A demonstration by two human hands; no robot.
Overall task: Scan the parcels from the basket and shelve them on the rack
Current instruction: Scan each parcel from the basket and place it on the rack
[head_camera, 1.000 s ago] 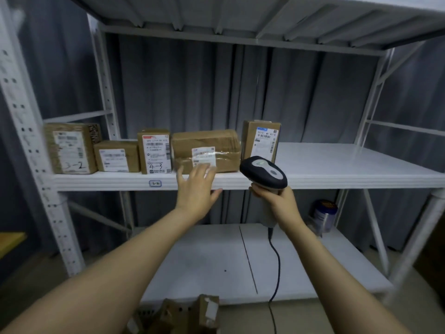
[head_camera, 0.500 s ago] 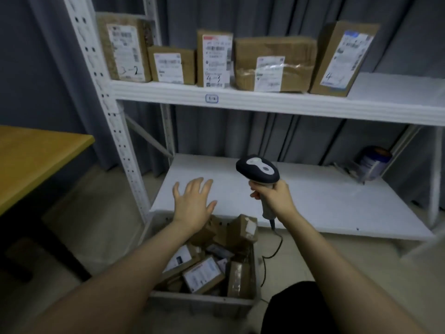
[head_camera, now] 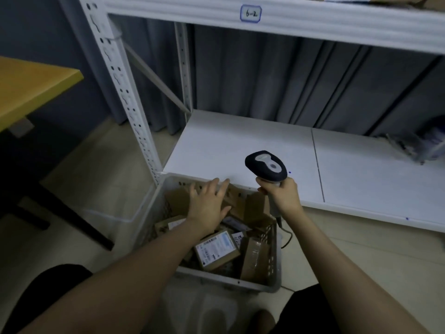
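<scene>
A grey perforated basket (head_camera: 231,280) stands on the floor in front of the white rack (head_camera: 134,97), filled with several brown cardboard parcels. One parcel with a white label (head_camera: 216,249) lies face up near the basket's front. My left hand (head_camera: 209,206) hovers over the parcels with fingers spread, holding nothing. My right hand (head_camera: 284,196) grips the handle of a black and grey barcode scanner (head_camera: 266,165), held upright above the basket's right side. The scanner's cable hangs down to the floor.
The rack's lower shelf (head_camera: 240,145) lies just behind the basket. A tape roll (head_camera: 431,143) lies blurred at its far right. The upper shelf edge bears a tag reading 6-2 (head_camera: 250,13). A yellow table (head_camera: 29,88) stands left. My knees show at the bottom.
My view has dropped from the upper shelf's parcels down to the basket. My left hand has come off the shelved parcel and lowered over the basket. The scanner stays in my right hand.
</scene>
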